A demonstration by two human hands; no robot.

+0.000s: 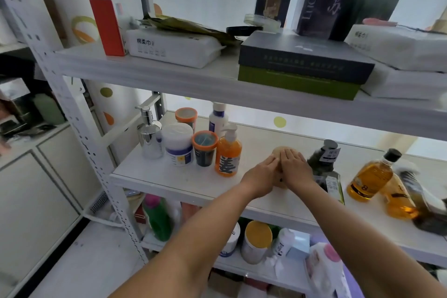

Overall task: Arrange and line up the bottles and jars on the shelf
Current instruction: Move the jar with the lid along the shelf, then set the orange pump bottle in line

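Observation:
On the middle shelf (193,184) both my hands cover a tan round jar (278,150), mostly hidden. My left hand (262,173) and my right hand (296,169) lie on it side by side with fingers straight. To the left stand an orange pump bottle (228,152), two orange-rimmed jars (205,147) (186,116), a white tub (178,144), a chrome pump dispenser (149,134) and a white bottle (218,117). To the right stand a dark green bottle (325,164) and two amber bottles (371,176) (399,201), leaning.
The upper shelf (145,72) carries boxes, tissue packs and a red carton. The lower shelf holds a green bottle (157,218), a yellow-lidded jar (257,241) and other containers. A perforated white upright (79,128) frames the left side. White cabinets stand at far left.

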